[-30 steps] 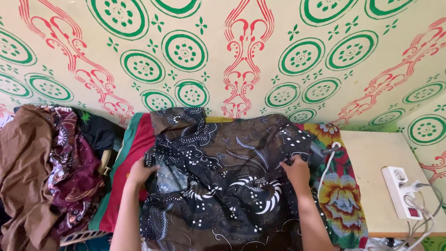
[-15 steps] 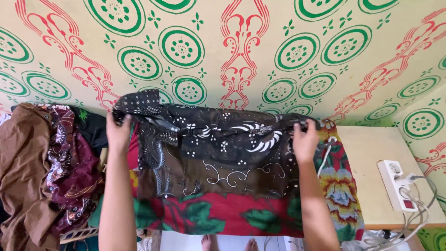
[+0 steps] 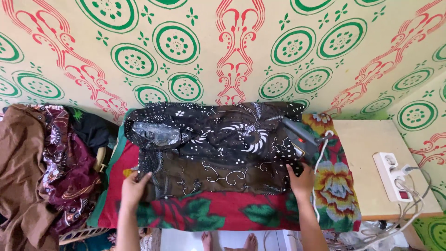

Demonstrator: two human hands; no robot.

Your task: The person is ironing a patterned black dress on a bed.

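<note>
Dark batik garment (image 3: 218, 148) lies spread on the floral cover (image 3: 209, 211), left hand (image 3: 134, 188) and right hand (image 3: 301, 179) pressing open-fingered on its near corners, seemingly smoothing; lifting next would need closed fingers.

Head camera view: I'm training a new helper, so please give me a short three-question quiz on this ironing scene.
1. True or false: both hands rest on the dark patterned cloth.
2. Which hand is nearer the iron: left hand or right hand?
3. What sits on the side table: A) power strip, B) cup, C) book?

Key: 1 true; 2 right hand; 3 A.
</note>
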